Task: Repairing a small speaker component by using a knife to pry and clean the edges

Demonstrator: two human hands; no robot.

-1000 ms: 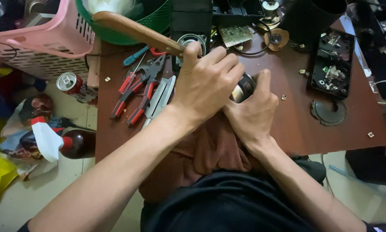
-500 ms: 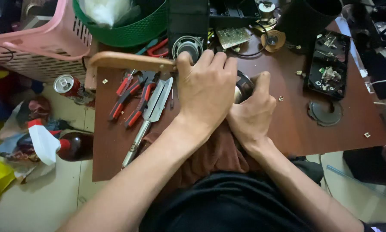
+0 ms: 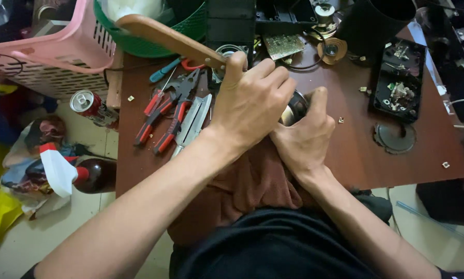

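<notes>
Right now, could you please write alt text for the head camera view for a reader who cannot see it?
Over a brown table, the left hand grips a wooden handle while the right hand holds a small dark round part on a brown cloth. Red-handled pliers lie to the left, an opened black device to the right.

Red drink can (image 3: 88, 106) on floor — left of table (image 3: 356, 155).

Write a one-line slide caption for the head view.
Left hand grips a wooden handle over a dark round part held by the right hand, pliers beside them.
</notes>
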